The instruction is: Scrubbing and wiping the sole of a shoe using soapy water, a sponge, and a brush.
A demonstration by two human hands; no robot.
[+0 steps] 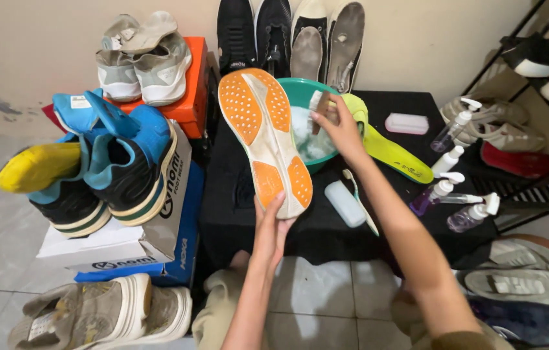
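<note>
Dipping brush into foamy green basin.

Bright, even indoor light with soft, faint shadows; colours are vivid. Focus is sharp at centre, while frame edges bend slightly from wide-angle distortion.

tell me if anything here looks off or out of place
One thing: a yellow insole sticks out sideways from the blue shoes tipped on the boxes. The left hand holds a shoe sole-up by the basin.
</note>
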